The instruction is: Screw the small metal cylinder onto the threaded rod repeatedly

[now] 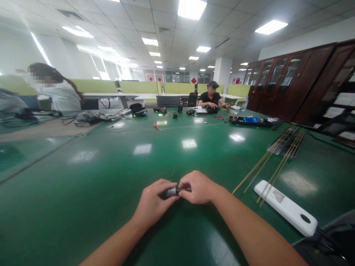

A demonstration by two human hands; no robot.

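Note:
Low over the green tabletop point(133, 166), my two hands meet around a small metal cylinder point(171, 191), silver with a dark narrower end toward the right. Thumb and fingers of my left hand point(152, 201) pinch its silver body. My right hand point(199, 187) has its fingertips closed at the dark end, where a thin dark piece shows between them. Whether that piece is joined to the cylinder, I cannot tell. The fingers cover part of both ends.
To the right lie a white power strip point(285, 208) and several long thin yellowish rods point(260, 167). Farther off are an orange screwdriver point(157, 127), a tray of tools point(251, 121) and cables point(133, 111). One person point(212, 98) sits across the table, another point(65, 94) at left.

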